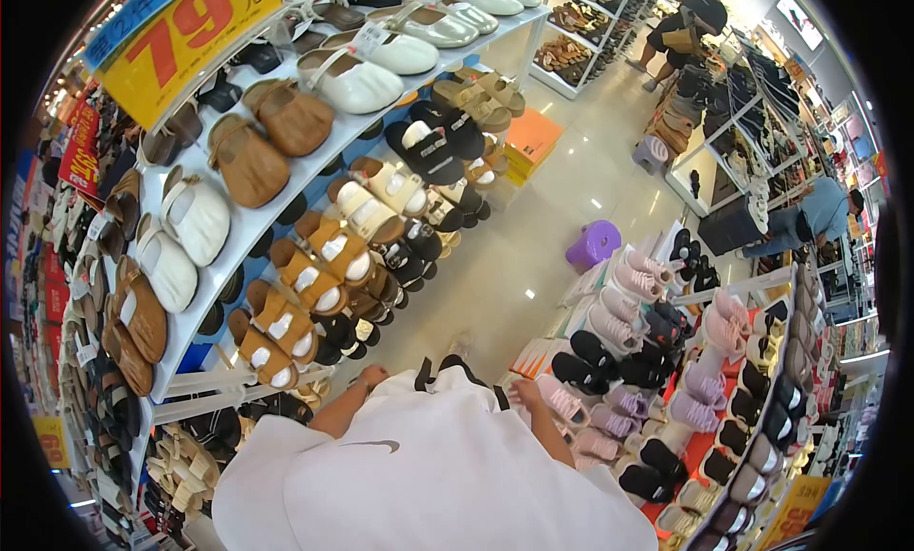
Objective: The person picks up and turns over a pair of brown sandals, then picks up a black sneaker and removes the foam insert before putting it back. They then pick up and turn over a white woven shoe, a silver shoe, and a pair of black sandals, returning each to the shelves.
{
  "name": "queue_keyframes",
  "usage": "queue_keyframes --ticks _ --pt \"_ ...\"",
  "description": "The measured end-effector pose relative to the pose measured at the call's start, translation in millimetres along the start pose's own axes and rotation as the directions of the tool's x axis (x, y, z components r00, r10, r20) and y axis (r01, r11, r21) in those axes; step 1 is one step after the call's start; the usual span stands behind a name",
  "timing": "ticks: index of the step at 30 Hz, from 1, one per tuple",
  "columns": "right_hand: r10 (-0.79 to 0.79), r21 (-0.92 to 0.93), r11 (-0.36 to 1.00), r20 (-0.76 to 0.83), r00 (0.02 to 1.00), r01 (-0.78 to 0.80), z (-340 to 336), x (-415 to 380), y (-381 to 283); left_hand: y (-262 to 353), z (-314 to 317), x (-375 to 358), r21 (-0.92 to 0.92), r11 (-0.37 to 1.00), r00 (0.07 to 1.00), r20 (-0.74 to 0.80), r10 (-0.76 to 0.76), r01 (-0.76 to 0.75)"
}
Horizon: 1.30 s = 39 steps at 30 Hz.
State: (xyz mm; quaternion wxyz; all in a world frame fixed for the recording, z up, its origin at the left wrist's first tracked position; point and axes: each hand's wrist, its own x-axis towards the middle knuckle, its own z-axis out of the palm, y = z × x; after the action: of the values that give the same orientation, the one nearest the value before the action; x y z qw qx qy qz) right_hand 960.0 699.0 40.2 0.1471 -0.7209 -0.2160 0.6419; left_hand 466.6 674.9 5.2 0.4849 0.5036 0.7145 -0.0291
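Note:
My left hand (374, 374) hangs low beside the white shirt (419, 475), near the sandals on the left rack. Its fingers look loose, and nothing shows in them. On the other side my right hand (523, 391) hangs at waist height, fingers loosely bent and apart, with no object visible in it. Closest to it are pink sneakers (562, 401) and black slip-on shoes (578, 371) on the right display. Brown sandals with two straps (276, 324) stand on the rack beyond my left hand. Dark straps (426, 375) hang at the front of the shirt.
A curved white shelf (314, 185) carries brown and white shoes, under a yellow price sign (181, 42). A purple stool (594, 245) and an orange box (531, 140) stand along the tiled aisle (533, 246). One person (700, 13) is farther up; another (819, 213) is at right.

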Motion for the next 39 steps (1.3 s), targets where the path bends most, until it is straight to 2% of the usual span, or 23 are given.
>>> queue_keyframes --ticks 1,3,5,7,9,12,15,18,21,23,24,25,27,30,33,34,36,37,39 --pt "-0.033 0.034 0.999 0.002 0.999 0.033 -9.5 16.4 -25.6 34.3 -20.5 5.4 0.033 0.999 1.0 0.012 -0.003 0.002" --pt "-0.127 -0.097 0.987 0.008 0.992 0.128 -30.1 58.4 -69.3 70.4 -40.1 47.8 -0.11 0.994 1.0 0.008 -0.012 0.013" --pt "-0.272 -0.154 0.949 0.044 0.961 0.276 -45.7 86.1 -112.6 125.4 -67.4 68.9 -0.307 0.949 0.993 -0.107 0.046 -0.077" --pt "-0.257 -0.164 0.952 0.023 0.966 0.257 -51.2 95.0 -161.2 195.4 -101.8 70.8 -0.421 0.89 0.983 -0.132 0.13 -0.174" --pt "-0.319 -0.161 0.933 0.048 0.947 0.322 -52.3 88.9 -212.1 269.5 -131.1 52.1 -0.458 0.839 0.954 -0.196 0.226 -0.293" --pt "-0.409 -0.141 0.897 0.1 0.907 0.419 -40.4 67.5 -276.4 329.8 -141.4 62.8 -0.485 0.74 0.884 -0.283 0.372 -0.466" --pt "-0.48 -0.176 0.841 0.19 0.856 0.511 -27.0 57.7 -325.4 394.6 -169.1 46.1 -0.428 0.697 0.816 -0.357 0.455 -0.576" --pt "-0.594 -0.279 0.697 0.292 0.75 0.66 -16.9 61.8 -373.1 454.8 -214.8 17.2 -0.406 0.656 0.77 -0.396 0.501 -0.636" --pt "-0.68 -0.32 0.553 0.36 0.639 0.769 -0.6 43.5 -435.5 500.7 -259.1 1.0 -0.323 0.526 0.605 -0.573 0.552 -0.786" --pt "-0.723 -0.313 0.488 0.379 0.578 0.815 8.1 15.0 -489.4 529.2 -296.1 -14.7 -0.155 0.508 0.464 -0.68 0.568 -0.847" --pt "-0.74 -0.302 0.463 0.386 0.551 0.833 12.1 -2.2 -518.0 543.0 -314.1 -20.9 -0.07 0.498 0.388 -0.723 0.572 -0.864" --pt "-0.756 -0.292 0.435 0.395 0.521 0.852 15.8 -20.3 -548.1 556.8 -333.0 -22.9 0.074 0.462 0.24 -0.775 0.584 -0.884" --pt "-0.819 -0.273 0.316 0.405 0.407 0.908 25.0 -57.8 -605.3 580.7 -371.6 -24.2 0.366 0.406 -0.071 -0.809 0.583 -0.837" --pt "-0.867 -0.217 0.137 0.445 0.223 0.966 38.1 -112.1 -679.8 606.6 -420.9 -28.5 0.501 0.514 -0.21 -0.827 0.521 -0.696" --pt "-0.87 -0.123 -0.06 0.493 0.008 0.991 51.6 -144.3 -745.3 619.3 -447.7 -6.8 0.479 0.714 -0.208 -0.874 0.439 -0.51" --pt "-0.86 -0.083 -0.125 0.506 -0.066 0.989 56.9 -148.3 -762.0 623.1 -453.2 -1.2 0.459 0.739 -0.2 -0.887 0.417 -0.493" --pt "-0.829 -0.112 -0.362 0.492 -0.265 0.926 70.9 -149.0 -790.5 628.4 -464.5 10.7 0.42 0.787 -0.189 -0.907 0.375 -0.452" --pt "-0.798 -0.124 -0.473 0.48 -0.364 0.872 77.0 -146.7 -801.4 629.6 -466.8 15.9 0.4 0.811 -0.148 -0.916 0.374 -0.428" --pt "-0.772 -0.153 -0.546 0.475 -0.423 0.824 86.9 -134.3 -816.4 636.4 -467.4 13.8 0.35 0.86 -0.081 -0.935 0.345 -0.372"
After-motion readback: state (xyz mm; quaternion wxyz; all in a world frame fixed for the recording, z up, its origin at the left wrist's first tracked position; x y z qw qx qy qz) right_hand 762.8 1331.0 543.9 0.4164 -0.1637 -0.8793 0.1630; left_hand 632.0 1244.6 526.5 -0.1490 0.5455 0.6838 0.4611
